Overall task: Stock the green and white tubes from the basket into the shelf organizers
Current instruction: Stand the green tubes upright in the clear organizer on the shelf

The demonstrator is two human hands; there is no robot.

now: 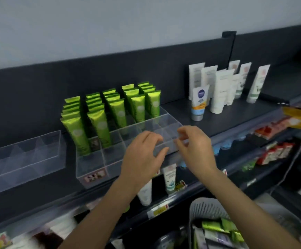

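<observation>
Head view: left hand [142,155] and right hand [194,150] curl at the organizer [95,159] rim, grip unclear, no tube held. Between placements, probably; next, fetch green tubes [212,226] from the basket [200,203].

Bare left hand [143,156], bare right hand [195,150], bare wrists and forearms

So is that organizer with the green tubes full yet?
Partly full: the clear organizer holds green tubes in its back rows; its front compartments stand empty.

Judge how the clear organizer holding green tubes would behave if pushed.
The clear organizer is probably stiff: its walls stand straight. Likely back-heavy, since green tubes fill only its rear rows. It may slide on the smooth dark shelf.
</observation>
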